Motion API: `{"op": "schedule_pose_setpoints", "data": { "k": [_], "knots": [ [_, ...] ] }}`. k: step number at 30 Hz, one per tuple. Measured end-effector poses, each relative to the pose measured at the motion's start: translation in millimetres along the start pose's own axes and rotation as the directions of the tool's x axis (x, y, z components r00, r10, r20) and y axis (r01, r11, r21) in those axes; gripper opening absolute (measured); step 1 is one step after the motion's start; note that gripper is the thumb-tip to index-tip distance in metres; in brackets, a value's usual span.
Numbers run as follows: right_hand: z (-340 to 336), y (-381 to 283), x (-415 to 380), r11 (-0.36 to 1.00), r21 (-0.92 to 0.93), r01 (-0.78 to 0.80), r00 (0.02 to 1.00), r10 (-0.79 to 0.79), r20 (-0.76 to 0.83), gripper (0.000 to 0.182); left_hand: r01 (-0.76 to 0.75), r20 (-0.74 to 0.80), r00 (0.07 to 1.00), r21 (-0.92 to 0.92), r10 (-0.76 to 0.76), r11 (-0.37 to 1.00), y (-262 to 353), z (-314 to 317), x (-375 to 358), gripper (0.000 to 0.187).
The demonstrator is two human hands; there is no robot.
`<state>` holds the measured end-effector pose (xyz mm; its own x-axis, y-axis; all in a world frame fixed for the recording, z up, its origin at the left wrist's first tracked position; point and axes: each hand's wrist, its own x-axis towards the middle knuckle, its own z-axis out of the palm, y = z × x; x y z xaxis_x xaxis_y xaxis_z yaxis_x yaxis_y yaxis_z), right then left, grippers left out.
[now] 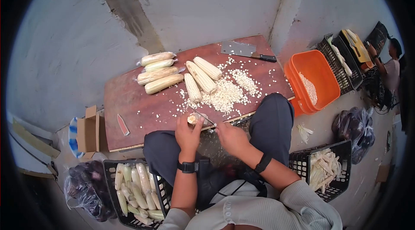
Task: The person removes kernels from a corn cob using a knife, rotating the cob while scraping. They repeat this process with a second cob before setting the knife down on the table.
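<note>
My left hand (187, 132) is closed around a corn cob (192, 119) at the front edge of the red-brown board (129, 78). In my right hand (229, 135) is a small knife (205, 117), its blade pointing at the cob's end. Just beyond my hands lies a pile of loose kernels (225, 96). Three bare cobs of corn (201, 77) rest beside the pile. Several wrapped cobs (164, 83) lie side by side farther left. A cleaver (239, 48) with a black handle lies at the back of the board.
An orange bucket (326, 78) with kernels stands right of the board. Black crates hold corn (139, 186) at lower left and husks or stripped cobs (323, 167) at lower right. A red-and-white blade-shaped object (123, 125) lies at the board's left. Another person (391, 67) is at far right.
</note>
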<state>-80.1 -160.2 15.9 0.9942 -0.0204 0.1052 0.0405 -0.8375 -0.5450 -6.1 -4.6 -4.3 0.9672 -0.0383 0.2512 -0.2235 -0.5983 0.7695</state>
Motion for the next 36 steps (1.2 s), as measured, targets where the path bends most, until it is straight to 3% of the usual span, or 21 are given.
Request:
{"op": "schedule_pose_setpoints", "data": {
  "k": [4, 12, 21, 24, 30, 36],
  "knots": [
    [-2, -3, -10, 0.999, 0.021, 0.046, 0.997, -0.045, -0.054, 0.019, -0.007, 0.025, 1.0, 0.02, 0.007, 1.0, 3, -3, -1, 0.047],
    [-8, 2, -22, 1.0, 0.029, -0.009, 0.998, 0.007, 0.07, 0.02, -0.001, 0.017, 1.0, 0.045, 0.0, 0.999, 4, 0, 0, 0.044],
    [20, 2, -13, 0.998, 0.019, -0.052, 0.987, 0.048, 0.155, 0.018, -0.127, 0.066, 0.991, 0.188, 0.116, 0.974, 10, -4, 3, 0.029],
    [18, 2, -3, 0.999, 0.04, -0.025, 0.991, 0.02, 0.129, 0.014, -0.054, 0.089, 0.995, 0.211, 0.036, 0.976, 12, -4, 3, 0.031],
    [28, 12, 38, 0.998, 0.056, -0.008, 0.991, 0.001, 0.135, 0.013, -0.305, 0.151, 0.95, 0.272, 0.273, 0.913, 22, 6, -5, 0.03],
    [30, 31, 51, 0.983, 0.184, 0.026, 0.982, -0.059, 0.178, 0.013, -0.173, 0.02, 0.985, 0.264, 0.174, 0.949, 15, 16, -5, 0.03]
  ]
}}
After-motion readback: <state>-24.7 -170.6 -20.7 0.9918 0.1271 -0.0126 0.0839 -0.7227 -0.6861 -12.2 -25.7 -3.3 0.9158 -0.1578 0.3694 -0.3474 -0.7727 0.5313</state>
